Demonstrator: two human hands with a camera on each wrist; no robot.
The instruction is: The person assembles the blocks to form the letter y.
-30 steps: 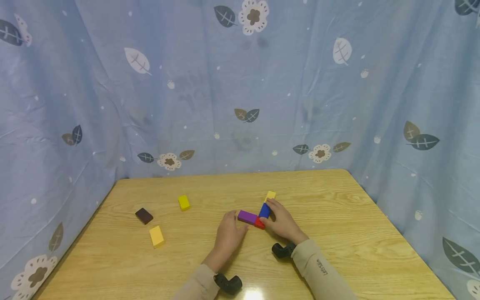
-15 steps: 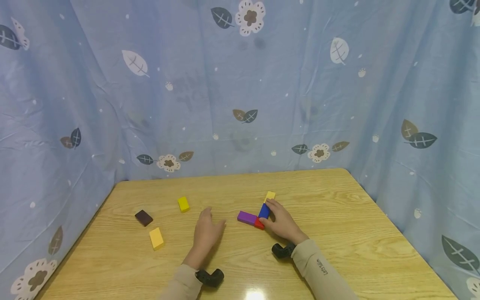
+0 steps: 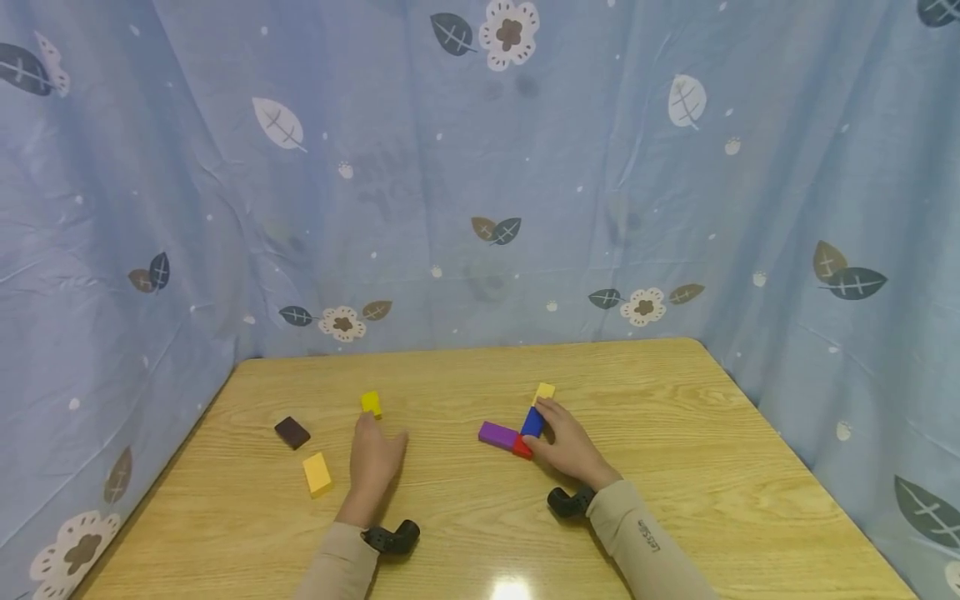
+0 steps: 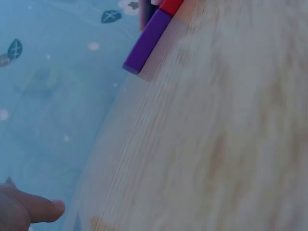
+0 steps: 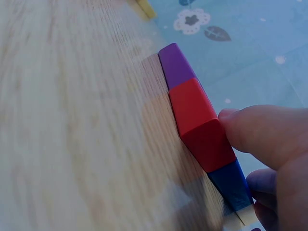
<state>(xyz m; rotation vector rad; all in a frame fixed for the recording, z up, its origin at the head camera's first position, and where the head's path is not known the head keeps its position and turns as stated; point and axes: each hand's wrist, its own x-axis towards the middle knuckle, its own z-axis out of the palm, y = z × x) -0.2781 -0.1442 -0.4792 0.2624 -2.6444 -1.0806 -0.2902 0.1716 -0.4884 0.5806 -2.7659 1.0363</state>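
Left hand [image 3: 373, 456] has swung left, away from the purple block [image 3: 498, 436], to the near end of the yellow block [image 3: 371, 402]; fingers loose, grasping nothing, contact unclear. Right hand [image 3: 572, 450] stays at right: thumb touching the red block [image 3: 522, 447], fingers against the blue block [image 3: 532, 422]; gripping or not, cannot tell. These and the pale block [image 3: 544, 392] make a bent row, seemingly steadied while the left reaches for a loose piece.
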